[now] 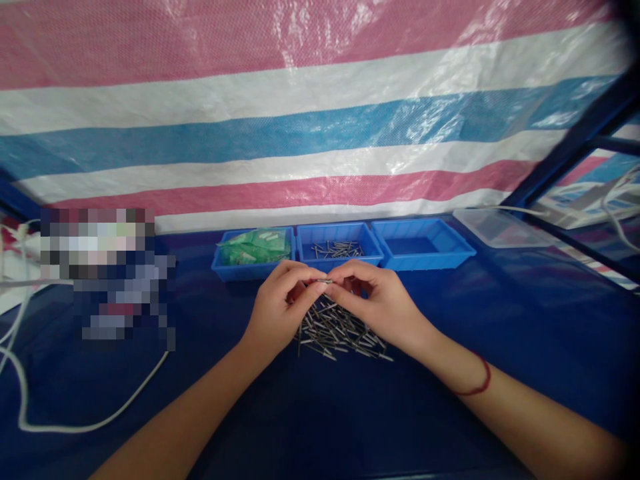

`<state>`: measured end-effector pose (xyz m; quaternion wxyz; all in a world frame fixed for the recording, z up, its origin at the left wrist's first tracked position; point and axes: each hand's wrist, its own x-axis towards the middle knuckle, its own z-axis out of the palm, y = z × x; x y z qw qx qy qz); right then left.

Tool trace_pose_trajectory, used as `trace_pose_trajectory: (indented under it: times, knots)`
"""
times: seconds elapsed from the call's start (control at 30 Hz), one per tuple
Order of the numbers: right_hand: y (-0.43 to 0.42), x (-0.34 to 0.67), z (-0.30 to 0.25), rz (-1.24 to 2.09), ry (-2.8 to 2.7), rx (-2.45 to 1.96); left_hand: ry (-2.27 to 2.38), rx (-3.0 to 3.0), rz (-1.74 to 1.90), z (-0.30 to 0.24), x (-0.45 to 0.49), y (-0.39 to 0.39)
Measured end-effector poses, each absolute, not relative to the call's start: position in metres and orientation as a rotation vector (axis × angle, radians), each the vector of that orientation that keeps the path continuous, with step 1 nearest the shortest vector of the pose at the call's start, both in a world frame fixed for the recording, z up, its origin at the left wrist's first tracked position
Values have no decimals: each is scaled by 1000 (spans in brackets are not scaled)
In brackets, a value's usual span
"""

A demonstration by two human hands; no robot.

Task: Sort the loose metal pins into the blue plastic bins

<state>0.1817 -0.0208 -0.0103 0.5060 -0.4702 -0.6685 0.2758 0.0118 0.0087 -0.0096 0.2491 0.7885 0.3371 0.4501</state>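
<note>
My left hand (280,303) and my right hand (373,300) meet fingertip to fingertip above a loose pile of thin metal pins (340,333) on the dark blue table. Both hands are pinched shut on one small metal pin (324,281) held level between them. Behind the hands stand three blue trays in a row: the left tray (225,267) holds small green packets (255,245), the middle tray (373,250) holds several pins, and the right tray (450,248) looks bare inside. A red string circles my right wrist (480,383).
A clear plastic tray (495,227) sits at the back right. A white cable (90,420) loops across the table's left side. A striped pink, white and blue tarp (300,120) hangs behind the table. A dark blue frame bar (575,140) slants at right.
</note>
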Motion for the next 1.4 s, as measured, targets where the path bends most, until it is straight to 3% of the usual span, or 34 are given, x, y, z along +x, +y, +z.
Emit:
trace_pose_trajectory:
  times: [0.4,0.7,0.87,1.1,1.4]
  knots:
    - [-24,187,0,477,-1726,-1059,891,2233,1237,-14,10,14]
    - [0,203,-3,44,-1655,-1194,1118,2337,1080,-16,5,20]
    - [13,221,-10,-212,-1753,-1400,1028,2586,771,-5,-2,22]
    - [-4,216,-1,-168,-1820,-1335,908,2817,421,0,-4,15]
    - [-21,202,5,-155,-2054,-1199,672,2840,280,4,-1,6]
